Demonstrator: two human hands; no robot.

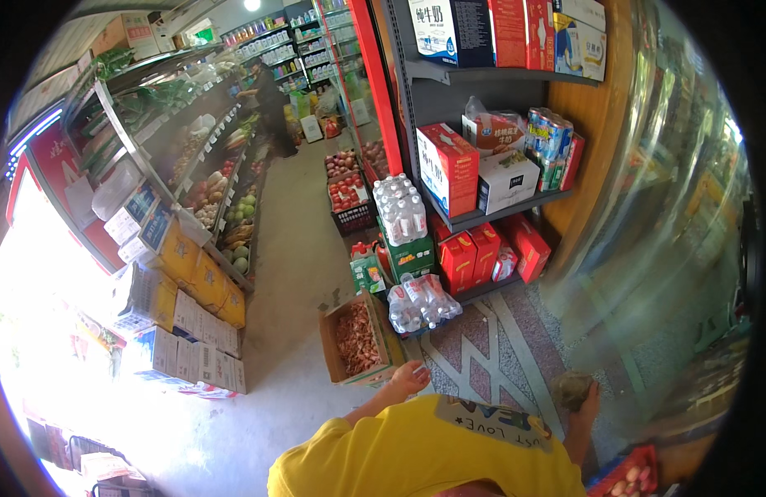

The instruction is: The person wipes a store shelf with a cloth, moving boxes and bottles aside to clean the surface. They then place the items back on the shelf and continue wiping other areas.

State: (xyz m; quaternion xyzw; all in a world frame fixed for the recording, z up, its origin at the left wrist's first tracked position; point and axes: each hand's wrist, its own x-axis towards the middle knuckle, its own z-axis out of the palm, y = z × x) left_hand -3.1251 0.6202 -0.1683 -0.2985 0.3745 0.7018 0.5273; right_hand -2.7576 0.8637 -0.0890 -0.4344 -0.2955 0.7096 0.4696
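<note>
In my right hand [592,401] is a brownish-grey roundish lump [572,389], whose kind I cannot make out; the fingers are closed against its right side. My left hand [411,378] hangs in front of my yellow shirt with its fingers loosely bent and a little apart, and nothing shows in it. Just beyond it on the floor stands an open cardboard box [383,369] filled with small reddish-brown produce [358,336]. Shrink-wrapped clear bottles [422,303] lie near that box.
Dark shelving [490,211] on the right carries drink cartons and cans. Tomato crates [350,217] line the aisle [287,240]. Stacked cartons [202,352] and a sloping vegetable rack [210,178] are on the left. Another person [269,108] stands at the far end. A red basket [635,472] is at lower right.
</note>
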